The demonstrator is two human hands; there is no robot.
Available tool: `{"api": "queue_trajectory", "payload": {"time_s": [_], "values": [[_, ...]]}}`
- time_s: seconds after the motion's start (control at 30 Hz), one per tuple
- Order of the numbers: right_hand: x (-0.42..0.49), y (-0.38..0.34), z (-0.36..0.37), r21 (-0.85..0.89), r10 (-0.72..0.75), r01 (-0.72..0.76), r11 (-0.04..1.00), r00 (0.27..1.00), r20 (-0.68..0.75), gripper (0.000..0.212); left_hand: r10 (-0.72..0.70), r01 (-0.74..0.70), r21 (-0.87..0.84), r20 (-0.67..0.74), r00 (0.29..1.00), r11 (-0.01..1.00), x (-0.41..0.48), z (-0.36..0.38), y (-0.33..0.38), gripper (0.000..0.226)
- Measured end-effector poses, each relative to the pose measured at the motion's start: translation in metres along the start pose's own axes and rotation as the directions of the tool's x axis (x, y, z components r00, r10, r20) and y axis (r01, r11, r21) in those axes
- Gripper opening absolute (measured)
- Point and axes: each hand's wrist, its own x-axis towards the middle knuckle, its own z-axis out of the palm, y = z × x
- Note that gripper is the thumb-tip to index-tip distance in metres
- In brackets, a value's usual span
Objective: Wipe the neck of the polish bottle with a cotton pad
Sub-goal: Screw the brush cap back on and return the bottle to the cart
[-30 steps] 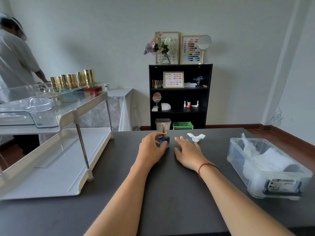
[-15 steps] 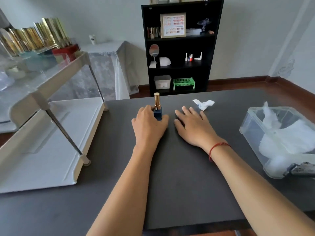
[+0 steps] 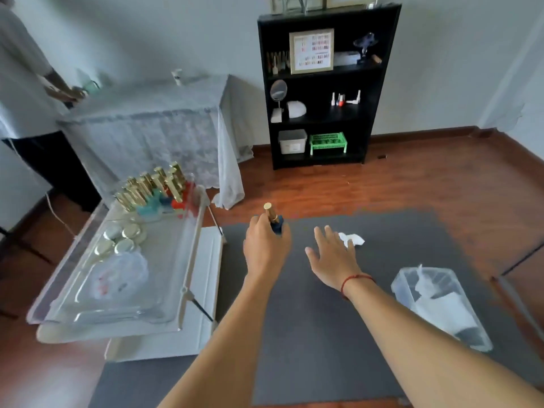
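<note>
Left hand (image 3: 266, 245): closed round the lower body of the polish bottle, held a little tilted over the far edge of the surface. Right hand (image 3: 332, 254): open, fingers spread and holding nothing, the tips at the near edge of the cotton pad; whether they touch it cannot be made out.

Surface (image 3: 309, 334): dark grey, carrying all task items. Tiered rack (image 3: 188, 278): at 9 o'clock from the left hand, not needed. Clear box (image 3: 441, 301): at 4 o'clock from the right hand, holding white material.

Polish bottle (image 3: 278, 226): dark blue, at 12 o'clock of the left hand, its gold cap (image 3: 269, 212) still on, so the neck is covered. Cotton pad (image 3: 353, 239): white, crumpled, at 2 o'clock from the right hand.

Step in hand, as judged: fetching the pad. Pinch it by a fold between thumb and two fingers, leaving a clean face outward. Keep the bottle upright and low in the grip so the cap can be unscrewed and the neck exposed. Then wrap the pad round the neck and turn, pressing lightly to avoid tipping polish.
</note>
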Motion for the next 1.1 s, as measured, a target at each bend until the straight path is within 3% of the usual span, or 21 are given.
{"api": "queue_trajectory", "payload": {"time_s": [0.2,0.33,0.5,0.73,0.87,1.1], "values": [[-0.018,-0.1,-0.079,0.061,-0.173,0.179,0.982,0.981,-0.094,0.054,0.056,-0.06,-0.045,-0.073,0.996,0.997,0.024,-0.121,0.054,0.022],[-0.021,-0.166,-0.089,0.099,-0.283,0.295,0.95,0.952,-0.119,0.052,0.039,-0.045,-0.04,-0.152,0.988,0.998,0.039,-0.19,0.041,0.022],[-0.02,-0.218,-0.07,0.138,-0.354,0.357,0.924,0.934,-0.047,0.055,0.023,-0.019,0.021,-0.206,0.978,1.0,0.057,-0.253,0.003,0.01],[-0.016,-0.254,-0.045,0.06,-0.38,0.379,0.923,0.925,0.011,0.061,-0.014,0.002,0.201,0.06,0.998,0.98,0.079,-0.265,-0.039,0.017],[-0.02,-0.254,-0.034,0.068,-0.377,0.377,0.924,0.926,-0.014,0.062,0.055,-0.078,0.223,0.107,0.993,0.972,0.086,-0.257,-0.049,0.017],[-0.024,-0.255,-0.035,0.131,-0.371,0.369,0.92,0.929,-0.012,0.064,0.062,-0.084,0.229,0.1,0.993,0.97,0.093,-0.246,-0.052,0.024]]}}
